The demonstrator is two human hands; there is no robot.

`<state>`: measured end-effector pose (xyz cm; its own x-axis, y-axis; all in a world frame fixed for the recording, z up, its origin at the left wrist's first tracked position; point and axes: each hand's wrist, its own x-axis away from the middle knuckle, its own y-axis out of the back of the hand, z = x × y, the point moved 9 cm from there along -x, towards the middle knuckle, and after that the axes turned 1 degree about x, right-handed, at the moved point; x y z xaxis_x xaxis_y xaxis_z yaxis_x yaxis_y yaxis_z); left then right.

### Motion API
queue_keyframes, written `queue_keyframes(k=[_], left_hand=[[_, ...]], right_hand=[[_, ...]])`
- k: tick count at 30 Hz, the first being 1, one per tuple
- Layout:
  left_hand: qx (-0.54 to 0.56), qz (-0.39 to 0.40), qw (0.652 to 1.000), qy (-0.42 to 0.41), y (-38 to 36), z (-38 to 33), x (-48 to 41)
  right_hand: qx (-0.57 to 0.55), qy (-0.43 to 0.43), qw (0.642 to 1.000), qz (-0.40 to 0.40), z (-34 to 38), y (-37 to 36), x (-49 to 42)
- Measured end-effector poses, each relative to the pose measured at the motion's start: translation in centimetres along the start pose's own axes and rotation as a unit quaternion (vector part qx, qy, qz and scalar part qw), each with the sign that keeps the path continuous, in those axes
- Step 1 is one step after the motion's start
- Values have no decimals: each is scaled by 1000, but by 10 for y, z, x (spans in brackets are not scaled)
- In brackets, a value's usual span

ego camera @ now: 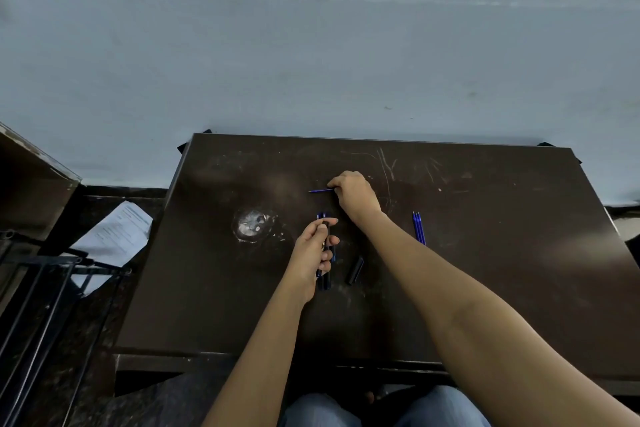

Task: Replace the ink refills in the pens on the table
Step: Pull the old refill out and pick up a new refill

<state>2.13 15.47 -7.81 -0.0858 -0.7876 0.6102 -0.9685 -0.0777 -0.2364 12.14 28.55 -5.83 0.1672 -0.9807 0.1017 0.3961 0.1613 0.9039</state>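
My left hand (pixel 313 255) grips a dark pen barrel (pixel 325 246), held lengthwise over the middle of the dark table (pixel 485 288). More dark pens (pixel 324 282) lie under and beside that hand. My right hand (pixel 353 196) is farther back, closed on a thin blue refill (pixel 320 190) whose tip points left just above the tabletop. A black pen cap (pixel 356 270) lies to the right of the pens. A small bundle of blue refills (pixel 419 228) rests on the table right of my right forearm.
A round whitish worn patch (pixel 254 225) marks the table left of my hands. Left of the table, papers (pixel 114 239) lie on the floor by a black metal frame (pixel 52 288). A pale wall rises behind the table's far edge.
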Motion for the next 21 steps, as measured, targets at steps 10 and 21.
queue_keyframes(k=[10, 21], left_hand=[[-10, 5, 1000, -4, -1, -1, 8], [-11, 10, 1000, 8, -1, 6, 7]], right_hand=[[16, -22, 999, -20, 0, 2, 3], [10, -8, 1000, -8, -3, 1, 0]])
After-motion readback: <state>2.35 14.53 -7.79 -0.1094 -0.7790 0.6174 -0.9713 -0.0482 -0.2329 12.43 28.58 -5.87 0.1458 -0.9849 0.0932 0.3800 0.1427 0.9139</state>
